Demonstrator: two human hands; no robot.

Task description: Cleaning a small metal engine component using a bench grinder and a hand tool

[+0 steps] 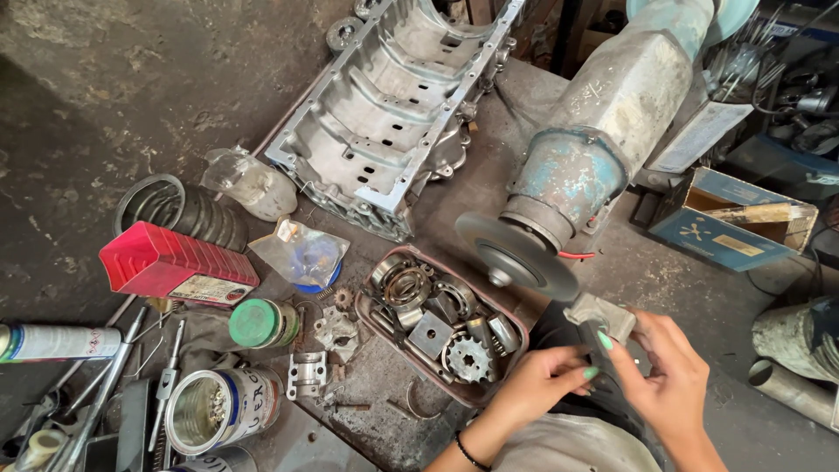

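Held a small grey metal bracket (601,316) just below and right of the grinder disc (516,255), not touching it. Left hand (533,385) pinched the bracket's lower left edge, thumb and fingertips closed on it; right hand (673,380) wrapped the right side, grip narrow and clamped on the same part. Blue bench grinder motor (594,140) rose behind the disc, up and right. Left of the disc, a shallow reddish tray (516,350) carried bearings, a sprocket (468,358) and square plates. Further left of the disc: green-capped jar (262,323), open tin of small hardware (218,409), red box (175,262), plastic bag (301,252). Above-left of the disc, an aluminium engine casting (393,114) lay on the desk (629,271). Judged best practice here: kept both grips low on the bracket, fingertips behind the edge facing the disc, presented the face square and light, braced wrists against the lap or desk, avoided long nails near the wheel rim. Could not tell whether the disc was spinning.
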